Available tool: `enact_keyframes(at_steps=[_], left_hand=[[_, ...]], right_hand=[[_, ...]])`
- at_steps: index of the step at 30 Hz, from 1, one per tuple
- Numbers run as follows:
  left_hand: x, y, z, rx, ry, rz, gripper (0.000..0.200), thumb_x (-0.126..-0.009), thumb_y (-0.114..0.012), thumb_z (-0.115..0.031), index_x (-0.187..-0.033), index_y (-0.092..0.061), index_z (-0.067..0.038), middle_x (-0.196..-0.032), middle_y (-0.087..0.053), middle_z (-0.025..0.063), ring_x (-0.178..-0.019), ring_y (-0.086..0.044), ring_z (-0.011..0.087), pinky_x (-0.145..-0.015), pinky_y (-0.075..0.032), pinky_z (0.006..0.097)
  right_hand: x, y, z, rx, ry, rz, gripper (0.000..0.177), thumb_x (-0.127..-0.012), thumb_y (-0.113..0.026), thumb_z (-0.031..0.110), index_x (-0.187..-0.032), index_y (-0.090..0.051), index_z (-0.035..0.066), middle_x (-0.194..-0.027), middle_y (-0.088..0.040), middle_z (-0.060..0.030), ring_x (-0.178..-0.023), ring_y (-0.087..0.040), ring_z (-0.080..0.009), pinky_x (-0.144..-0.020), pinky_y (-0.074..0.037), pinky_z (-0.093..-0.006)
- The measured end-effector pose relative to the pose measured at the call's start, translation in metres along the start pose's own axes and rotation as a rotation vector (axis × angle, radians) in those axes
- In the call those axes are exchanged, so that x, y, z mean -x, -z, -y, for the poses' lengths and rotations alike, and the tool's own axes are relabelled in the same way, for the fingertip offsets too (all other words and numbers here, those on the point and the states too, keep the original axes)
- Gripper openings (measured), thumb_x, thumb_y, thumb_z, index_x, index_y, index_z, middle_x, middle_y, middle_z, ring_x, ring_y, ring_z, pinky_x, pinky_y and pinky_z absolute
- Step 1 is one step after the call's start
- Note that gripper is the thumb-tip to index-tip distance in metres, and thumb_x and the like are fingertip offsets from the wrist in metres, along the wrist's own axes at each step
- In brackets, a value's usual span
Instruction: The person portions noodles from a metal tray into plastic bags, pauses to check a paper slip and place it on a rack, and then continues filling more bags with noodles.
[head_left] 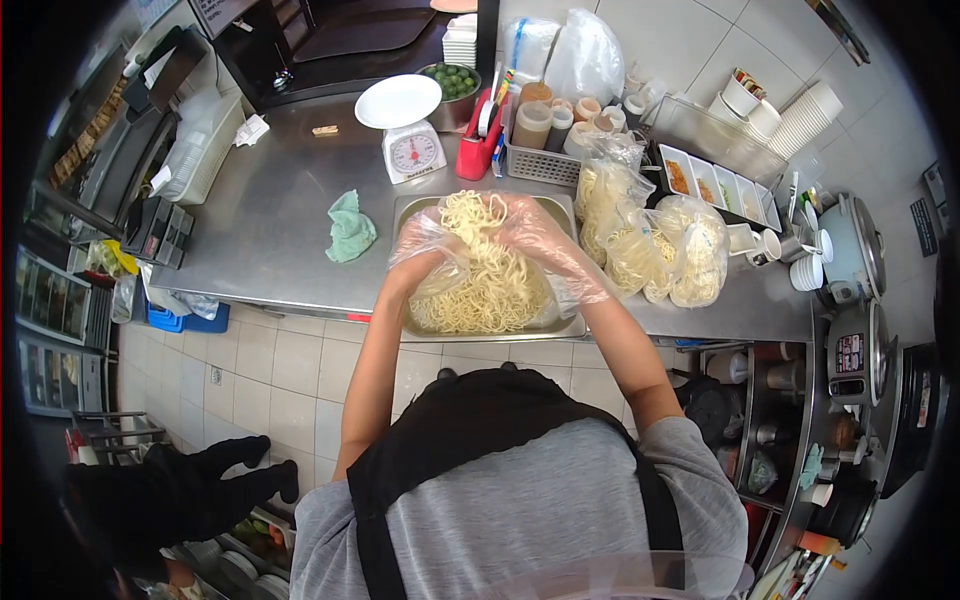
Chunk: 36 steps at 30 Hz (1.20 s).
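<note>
Pale yellow noodles (pixel 490 295) fill much of a rectangular metal tray (pixel 578 328) at the counter's front edge. My left hand (pixel 424 243), in a clear plastic glove, grips the left side of a raised clump of noodles. On the clump's other side is my right hand (pixel 528 228), gloved the same way, with its fingers curled around the strands. Strands hang from between the hands into the tray. The noodles and loose plastic partly hide my fingertips. Just right of the tray lie several clear bags of noodles (pixel 632 258).
A green cloth (pixel 350 228) lies left of the tray. Behind stand a kitchen scale (pixel 413 152), a red holder (pixel 474 155) and a basket of sauce bottles (pixel 540 163). Condiment trays (pixel 700 180) sit at right. Another person in dark clothes (pixel 170 490) stands at lower left.
</note>
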<state>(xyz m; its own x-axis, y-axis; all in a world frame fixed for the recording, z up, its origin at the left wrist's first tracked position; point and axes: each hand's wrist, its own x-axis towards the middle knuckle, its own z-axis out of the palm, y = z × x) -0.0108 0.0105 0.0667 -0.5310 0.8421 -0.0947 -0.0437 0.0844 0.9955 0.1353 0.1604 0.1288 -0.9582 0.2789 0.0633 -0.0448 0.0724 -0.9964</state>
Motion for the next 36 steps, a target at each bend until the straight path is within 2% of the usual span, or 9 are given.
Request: enact_keyframes(at_steps=[5, 9, 10, 13, 17, 25, 30, 34, 36], left_hand=[[0.013, -0.012, -0.023, 0.179, -0.048, 0.005, 0.045, -0.078, -0.068, -0.006, -0.12, -0.052, -0.004, -0.107, -0.06, 0.0064, -0.092, -0.059, 0.0137, -0.078, -0.049, 0.0277], [0.01, -0.012, -0.012, 0.35, -0.005, -0.042, 0.043, -0.076, -0.068, -0.004, -0.117, -0.054, -0.003, -0.102, -0.062, 0.0069, -0.088, -0.06, 0.0133, -0.076, -0.05, 0.0269], [0.011, -0.008, -0.012, 0.329, 0.007, -0.057, 0.043, -0.076, -0.068, -0.003, -0.116, -0.054, -0.003, -0.101, -0.062, 0.0069, -0.086, -0.06, 0.0133, -0.076, -0.05, 0.0268], [0.016, 0.003, -0.019, 0.297, 0.041, -0.089, 0.039, -0.076, -0.067, -0.001, -0.113, -0.056, -0.002, -0.097, -0.063, 0.0064, -0.083, -0.061, 0.0128, -0.073, -0.051, 0.0262], [0.016, -0.001, -0.011, 0.289, 0.008, -0.03, 0.041, -0.076, -0.066, -0.001, -0.115, -0.055, -0.003, -0.097, -0.062, 0.0054, -0.083, -0.06, 0.0114, -0.07, -0.051, 0.025], [0.009, -0.002, 0.038, -0.263, 0.029, 0.105, 0.079, -0.066, -0.079, -0.015, -0.134, -0.038, -0.006, -0.113, -0.058, 0.0077, -0.096, -0.056, 0.016, -0.084, -0.047, 0.0294], [0.016, -0.005, 0.017, -0.029, 0.16, -0.048, 0.041, -0.075, -0.071, -0.012, -0.112, -0.054, -0.004, -0.096, -0.064, 0.0061, -0.083, -0.06, 0.0156, -0.073, -0.05, 0.0291], [0.01, -0.004, 0.024, -0.129, 0.026, -0.082, 0.026, -0.078, -0.068, -0.01, -0.102, -0.06, -0.001, -0.091, -0.065, 0.0057, -0.077, -0.061, 0.0149, -0.068, -0.05, 0.0288], [0.006, -0.008, 0.031, -0.206, -0.087, -0.095, 0.023, -0.079, -0.067, -0.011, -0.099, -0.061, -0.001, -0.088, -0.065, 0.0057, -0.075, -0.061, 0.0151, -0.067, -0.049, 0.0288]], right_hand=[[0.0, 0.0, -0.005, 0.05, -0.019, -0.029, 0.027, -0.079, -0.063, 0.008, -0.103, -0.061, -0.004, -0.089, -0.065, -0.006, -0.082, -0.058, -0.0099, -0.072, -0.047, -0.0253], [-0.01, 0.0, -0.009, 0.763, 0.364, -0.018, 0.029, -0.081, -0.065, 0.011, -0.104, -0.058, -0.006, -0.099, -0.059, -0.0052, -0.089, -0.053, -0.009, -0.076, -0.045, -0.0239], [-0.011, 0.001, -0.016, 0.266, 0.04, -0.014, 0.034, -0.081, -0.066, 0.011, -0.11, -0.055, -0.004, -0.107, -0.055, -0.0061, -0.095, -0.051, -0.0106, -0.079, -0.044, -0.0254], [0.001, 0.012, -0.005, -0.084, -0.037, 0.001, 0.046, -0.079, -0.068, 0.012, -0.119, -0.05, -0.001, -0.11, -0.052, -0.0047, -0.094, -0.052, -0.0118, -0.082, -0.045, -0.0273], [0.004, -0.011, -0.008, -0.146, 0.027, 0.138, 0.061, -0.07, -0.075, 0.014, -0.122, -0.046, 0.0, -0.105, -0.055, -0.0067, -0.097, -0.052, -0.0143, -0.083, -0.043, -0.0277], [-0.011, -0.009, 0.003, -0.059, 0.039, 0.038, 0.031, -0.074, -0.069, 0.009, -0.103, -0.06, 0.0, -0.093, -0.059, -0.0052, -0.083, -0.053, -0.0106, -0.075, -0.045, -0.0254], [-0.011, 0.035, -0.021, 0.577, -0.091, 0.309, 0.053, -0.078, -0.07, 0.03, -0.119, -0.055, 0.001, -0.117, -0.058, -0.0108, -0.104, -0.054, -0.0185, -0.091, -0.041, -0.0301], [0.011, -0.002, -0.025, -0.085, -0.131, 0.097, 0.051, -0.078, -0.071, 0.024, -0.12, -0.055, 0.001, -0.121, -0.055, -0.0103, -0.107, -0.052, -0.0194, -0.094, -0.039, -0.0306], [0.006, -0.012, -0.037, 0.102, 0.044, 0.004, 0.046, -0.078, -0.071, 0.019, -0.117, -0.056, 0.001, -0.116, -0.056, -0.0089, -0.104, -0.052, -0.0176, -0.093, -0.039, -0.0298]])
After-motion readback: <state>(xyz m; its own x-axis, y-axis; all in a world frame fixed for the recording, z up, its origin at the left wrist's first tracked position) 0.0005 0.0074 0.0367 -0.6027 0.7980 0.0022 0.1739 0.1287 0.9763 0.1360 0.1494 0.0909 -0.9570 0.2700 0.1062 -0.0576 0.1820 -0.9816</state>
